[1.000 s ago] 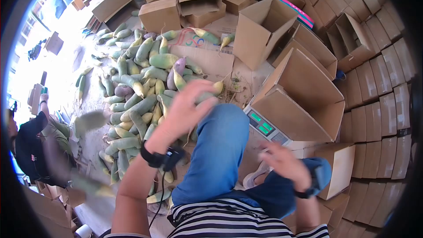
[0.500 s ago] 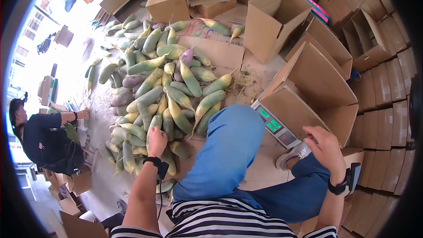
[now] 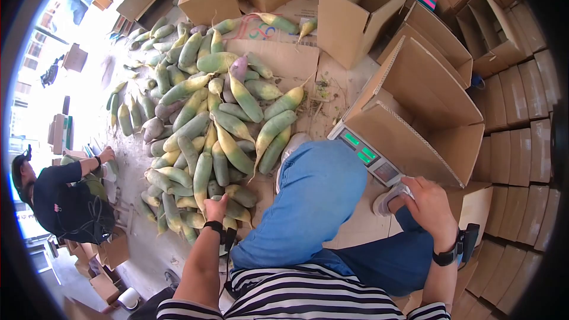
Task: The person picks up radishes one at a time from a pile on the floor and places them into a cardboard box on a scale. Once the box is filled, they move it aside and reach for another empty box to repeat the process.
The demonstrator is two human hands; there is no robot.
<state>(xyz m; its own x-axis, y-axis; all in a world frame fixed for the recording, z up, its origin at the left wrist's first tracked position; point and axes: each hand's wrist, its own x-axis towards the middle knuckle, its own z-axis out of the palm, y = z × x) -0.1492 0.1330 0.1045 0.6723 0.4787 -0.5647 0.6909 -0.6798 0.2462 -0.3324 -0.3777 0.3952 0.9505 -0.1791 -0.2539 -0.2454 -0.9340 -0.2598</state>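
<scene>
A big pile of long green and yellow radishes [image 3: 201, 112], with a few purple ones, lies on the floor and on flattened cardboard in front of me. My left hand [image 3: 217, 208] reaches down into the near edge of the pile, fingers curled over a radish [image 3: 234, 208]; whether it grips it is hidden. My right hand [image 3: 428, 201] rests by my right shoe [image 3: 388, 197], at the corner of the weighing scale [image 3: 366, 157]. An open cardboard box [image 3: 415, 124] stands on the scale.
Open empty boxes [image 3: 355, 6] stand beyond the scale, and stacked cartons [image 3: 521, 142] wall the right side. At the left another person [image 3: 59, 192] in black crouches among small boxes [image 3: 109, 252]. My blue-jeaned knee [image 3: 314, 195] fills the middle.
My left hand dropped from chest height into the near edge of the pile. My right hand moved from my knee to the scale's corner by my shoe.
</scene>
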